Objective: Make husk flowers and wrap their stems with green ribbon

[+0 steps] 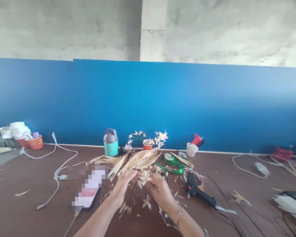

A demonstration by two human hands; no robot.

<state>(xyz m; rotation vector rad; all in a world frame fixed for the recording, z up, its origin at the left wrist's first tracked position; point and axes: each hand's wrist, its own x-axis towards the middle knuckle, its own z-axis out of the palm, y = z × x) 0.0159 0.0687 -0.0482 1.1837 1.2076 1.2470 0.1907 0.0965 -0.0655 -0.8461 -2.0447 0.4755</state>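
Both my hands meet over the brown table [27, 210], fingers pinched together on a small pale flower made of dried husk strips [144, 177]. My left hand [122, 186] grips it from the left, my right hand [159, 191] from the right. Loose husk scraps [146, 201] lie under my hands. Behind them lies a heap of long dried husk leaves [135, 161]. Further back, a red cup holds finished husk flowers on stems [148, 140].
A black glue gun [198, 191] lies right of my hands, green ribbon [172, 163] and tape rolls behind it. A teal flask [111, 143] stands at the blue wall. White cables [61, 164] and a blurred flat object [90, 189] lie left. Cups sit far left.
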